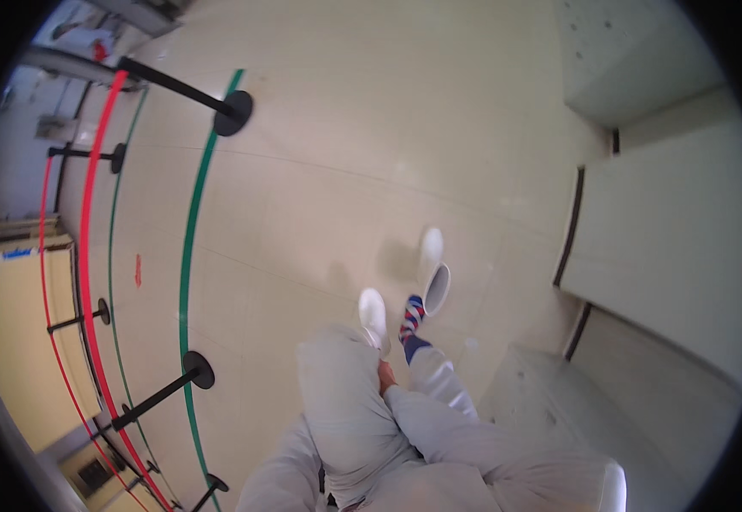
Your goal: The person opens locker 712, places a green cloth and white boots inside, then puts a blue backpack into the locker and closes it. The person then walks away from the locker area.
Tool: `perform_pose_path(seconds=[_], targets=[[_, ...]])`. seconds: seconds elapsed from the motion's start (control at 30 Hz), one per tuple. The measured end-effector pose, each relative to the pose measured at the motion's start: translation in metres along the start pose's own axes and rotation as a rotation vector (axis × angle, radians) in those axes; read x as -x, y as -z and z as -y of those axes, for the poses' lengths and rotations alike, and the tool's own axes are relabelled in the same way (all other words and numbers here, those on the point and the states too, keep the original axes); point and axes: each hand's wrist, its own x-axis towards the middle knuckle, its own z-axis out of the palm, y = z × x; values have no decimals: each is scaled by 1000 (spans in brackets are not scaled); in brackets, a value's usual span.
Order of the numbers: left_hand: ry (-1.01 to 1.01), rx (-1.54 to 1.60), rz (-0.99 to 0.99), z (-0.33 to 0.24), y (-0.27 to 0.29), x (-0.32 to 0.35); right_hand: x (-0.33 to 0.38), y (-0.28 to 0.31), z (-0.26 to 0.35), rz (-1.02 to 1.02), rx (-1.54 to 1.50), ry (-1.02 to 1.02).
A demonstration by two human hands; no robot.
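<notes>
While the right hand (385, 375) rests hidden at the knee, grip unreadable, the white boot (433, 275) points away

The person wears a pale grey suit with long sleeves (490, 444) and loose trousers (345, 410), a white shoe (373, 314) beside the trouser hem, and, just right of that shoe, a sock (411, 317) striped red, white and blue

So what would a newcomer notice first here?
Mid-frame, a foot in a striped sock is out of its white shoe, which lies tipped on the pale floor; the other shoe is still on. The right hand rests at the grey trouser knee. On the left, red and green belts run between black posts.
</notes>
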Motion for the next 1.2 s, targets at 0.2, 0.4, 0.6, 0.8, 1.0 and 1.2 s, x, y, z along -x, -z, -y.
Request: perform_pose_path(seconds=[0.2, 0.4, 0.6, 0.8, 1.0, 1.2], targets=[[174, -145, 40, 34, 24, 58, -69, 24, -43, -118, -88, -56], [391, -262, 79, 92, 48, 176, -146, 41, -81, -320, -101, 39], [523, -325, 86, 112, 61, 234, -226, 136, -54, -600, -125, -223], [394, -438, 99, 104, 115, 170, -274, 229, -100, -484, 89, -249], [422, -121, 52, 91, 151, 102, -205, 274, -100, -360, 355, -151], [87, -330, -5, 64, 167, 10, -121, 378, -95, -48, 854, -142]])
